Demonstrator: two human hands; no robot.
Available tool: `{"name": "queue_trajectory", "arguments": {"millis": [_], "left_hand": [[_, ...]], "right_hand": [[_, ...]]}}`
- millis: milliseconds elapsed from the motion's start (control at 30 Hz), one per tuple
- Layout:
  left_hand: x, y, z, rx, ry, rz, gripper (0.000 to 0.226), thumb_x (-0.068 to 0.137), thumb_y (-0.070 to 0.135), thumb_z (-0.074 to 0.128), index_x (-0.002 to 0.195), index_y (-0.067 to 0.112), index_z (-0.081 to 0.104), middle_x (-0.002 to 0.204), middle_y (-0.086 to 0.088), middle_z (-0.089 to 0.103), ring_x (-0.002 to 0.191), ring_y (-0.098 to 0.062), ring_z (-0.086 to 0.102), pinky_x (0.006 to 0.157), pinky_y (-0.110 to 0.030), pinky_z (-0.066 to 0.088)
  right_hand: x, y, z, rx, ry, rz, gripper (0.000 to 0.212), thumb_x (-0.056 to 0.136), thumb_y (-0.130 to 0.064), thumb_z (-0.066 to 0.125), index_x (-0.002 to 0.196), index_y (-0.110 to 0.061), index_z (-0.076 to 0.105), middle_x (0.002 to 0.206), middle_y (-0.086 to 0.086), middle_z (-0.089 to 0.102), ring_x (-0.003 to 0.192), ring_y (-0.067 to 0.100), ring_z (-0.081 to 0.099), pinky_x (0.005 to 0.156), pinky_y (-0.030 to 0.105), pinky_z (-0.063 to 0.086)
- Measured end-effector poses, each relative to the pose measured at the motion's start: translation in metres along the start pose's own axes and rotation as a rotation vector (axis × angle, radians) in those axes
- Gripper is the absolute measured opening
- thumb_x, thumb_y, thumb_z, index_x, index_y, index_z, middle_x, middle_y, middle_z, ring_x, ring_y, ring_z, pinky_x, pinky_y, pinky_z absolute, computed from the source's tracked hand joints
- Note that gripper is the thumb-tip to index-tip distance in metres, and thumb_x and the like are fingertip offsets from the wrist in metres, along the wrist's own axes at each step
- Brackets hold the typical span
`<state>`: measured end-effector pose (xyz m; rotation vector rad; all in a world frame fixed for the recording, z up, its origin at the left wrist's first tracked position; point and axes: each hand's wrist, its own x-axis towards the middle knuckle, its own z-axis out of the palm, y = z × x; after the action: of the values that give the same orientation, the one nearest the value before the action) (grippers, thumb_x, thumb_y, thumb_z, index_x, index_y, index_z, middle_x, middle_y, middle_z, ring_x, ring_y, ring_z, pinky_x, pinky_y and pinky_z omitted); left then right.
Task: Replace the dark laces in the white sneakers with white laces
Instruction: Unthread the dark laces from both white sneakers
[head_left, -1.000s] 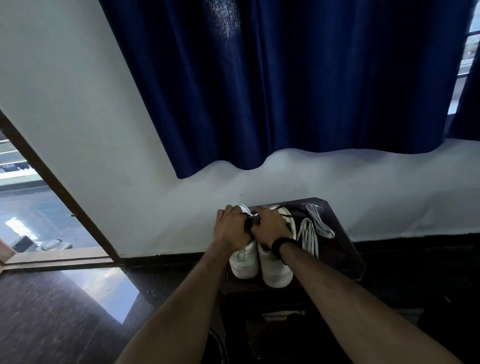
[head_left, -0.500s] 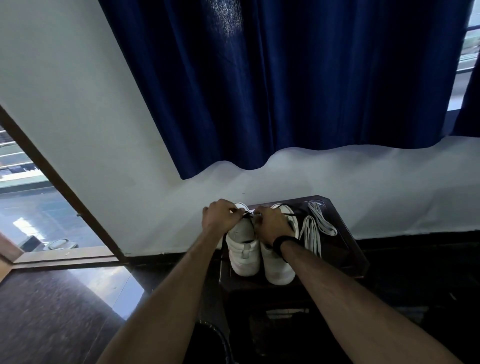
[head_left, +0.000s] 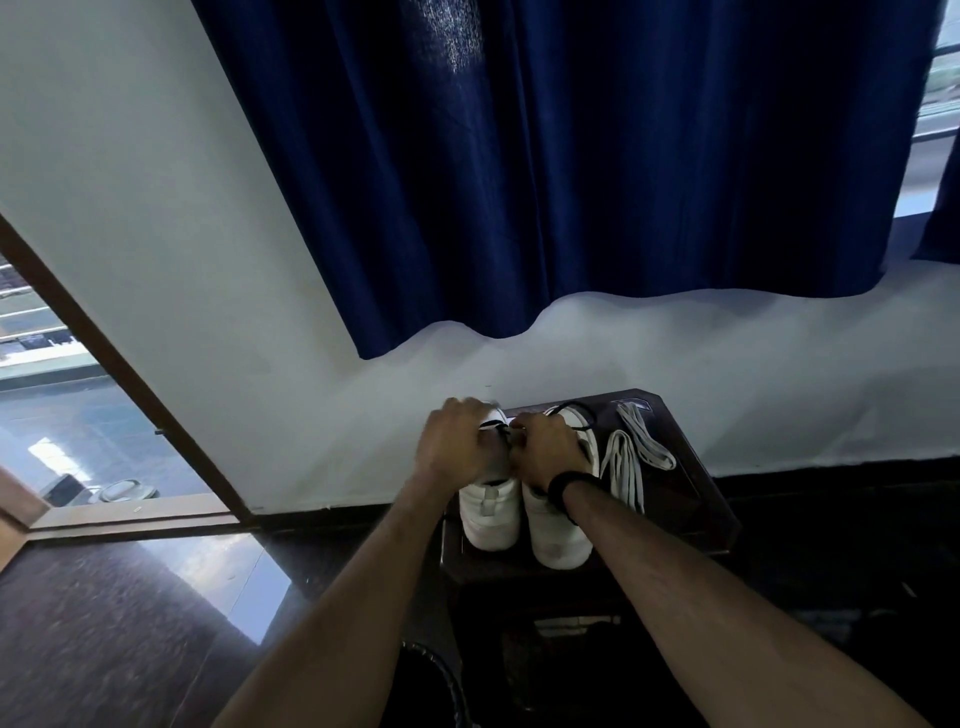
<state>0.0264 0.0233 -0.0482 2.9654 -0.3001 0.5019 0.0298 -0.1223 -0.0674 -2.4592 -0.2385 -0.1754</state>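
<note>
Now your left hand (head_left: 457, 441) and right hand (head_left: 548, 447) close on the dark lace (head_left: 500, 430) of the left sneaker (head_left: 491, 514), low centre, to loosen it.

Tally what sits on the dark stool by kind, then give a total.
White sneakers: 2 (left one, right one)
White laces: 2 loose lengths, as far as the view shows
Dark laces: strands on the sneakers, count unclear
Total countable: 4

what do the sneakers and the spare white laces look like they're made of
Sneakers: smooth white leather or synthetic, by the even matte toe surface; which one cannot be told. White laces: flat woven fabric, by their limp ribbon-like folds on the dark table.
</note>
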Motion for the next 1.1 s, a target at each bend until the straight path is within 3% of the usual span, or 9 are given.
{"name": "queue_trajectory", "arguments": {"millis": [100,233,400,467,533,600,733,933,1100], "left_hand": [[0.002,0.011,-0.003,0.226,-0.114,0.123,0.037,0.080,0.039,0.043,0.095,0.020,0.072,0.096,-0.003,0.068,0.097,-0.027,0.054,0.075,-0.033,0.032],[-0.003,0.015,0.001,0.152,0.107,0.038,0.033,0.080,0.033,0.043,0.078,0.019,0.073,0.083,-0.002,0.066,0.085,-0.025,0.057,0.069,-0.030,0.032],[0.004,-0.004,-0.017,-0.477,0.684,-0.878,0.019,0.097,0.020,0.054,0.098,0.016,0.073,0.104,-0.006,0.065,0.099,-0.029,0.058,0.085,-0.043,0.045],[0.005,-0.013,-0.021,-0.512,0.674,-1.091,0.018,0.098,0.020,0.052,0.104,0.015,0.068,0.113,-0.007,0.061,0.110,-0.029,0.052,0.092,-0.044,0.038],[0.002,-0.014,-0.017,-0.348,0.565,-0.979,0.022,0.093,0.015,0.057,0.113,0.018,0.064,0.121,-0.005,0.060,0.114,-0.028,0.049,0.092,-0.041,0.036],[0.001,-0.005,-0.011,-0.208,0.459,-0.608,0.032,0.090,0.014,0.059,0.121,0.020,0.062,0.122,0.000,0.062,0.112,-0.025,0.051,0.091,-0.039,0.038],[0.012,0.015,0.001,0.057,-0.057,-0.019,0.033,0.085,0.029,0.050,0.113,0.026,0.067,0.112,0.001,0.068,0.107,-0.023,0.054,0.088,-0.035,0.040],[0.003,0.019,0.011,0.274,-0.083,-0.045,0.034,0.082,0.035,0.040,0.092,0.022,0.070,0.095,0.000,0.068,0.101,-0.024,0.054,0.080,-0.034,0.034],[-0.004,0.011,0.012,-0.016,0.152,-0.121,0.015,0.087,0.023,0.058,0.084,0.019,0.073,0.086,-0.002,0.068,0.087,-0.025,0.061,0.068,-0.032,0.041]], "right_hand": [[0.000,-0.001,0.000,-0.012,-0.010,0.000,0.020,0.084,-0.029,0.051,0.089,-0.016,0.065,0.100,0.012,0.068,0.098,0.033,0.061,0.073,0.035,0.047],[0.000,-0.001,0.000,-0.002,0.004,0.024,0.022,0.084,-0.029,0.048,0.091,-0.018,0.066,0.098,0.012,0.068,0.096,0.033,0.063,0.071,0.034,0.048],[0.000,0.001,0.003,-0.024,0.022,0.026,0.027,0.088,-0.024,0.044,0.102,-0.018,0.066,0.103,0.016,0.064,0.100,0.033,0.059,0.071,0.033,0.043],[0.000,0.000,0.004,-0.025,0.024,0.024,0.028,0.089,-0.023,0.044,0.104,-0.017,0.066,0.104,0.016,0.064,0.101,0.033,0.058,0.072,0.034,0.044],[0.000,0.000,0.003,-0.025,0.027,0.022,0.027,0.090,-0.022,0.044,0.104,-0.017,0.067,0.106,0.015,0.064,0.102,0.033,0.058,0.076,0.035,0.046],[-0.001,0.000,0.002,-0.026,0.034,0.024,0.026,0.090,-0.023,0.045,0.103,-0.017,0.067,0.104,0.016,0.065,0.100,0.034,0.059,0.075,0.036,0.046],[-0.001,-0.001,0.000,-0.006,0.022,0.017,0.026,0.088,-0.027,0.047,0.097,-0.015,0.069,0.099,0.015,0.067,0.096,0.034,0.062,0.071,0.034,0.046],[-0.002,-0.001,0.000,-0.001,0.009,0.024,0.026,0.086,-0.031,0.047,0.096,-0.017,0.067,0.101,0.013,0.067,0.097,0.033,0.062,0.070,0.034,0.044],[-0.001,0.000,0.001,-0.022,0.022,0.040,0.025,0.088,-0.025,0.045,0.099,-0.015,0.066,0.103,0.015,0.066,0.098,0.034,0.062,0.071,0.034,0.044]]}}
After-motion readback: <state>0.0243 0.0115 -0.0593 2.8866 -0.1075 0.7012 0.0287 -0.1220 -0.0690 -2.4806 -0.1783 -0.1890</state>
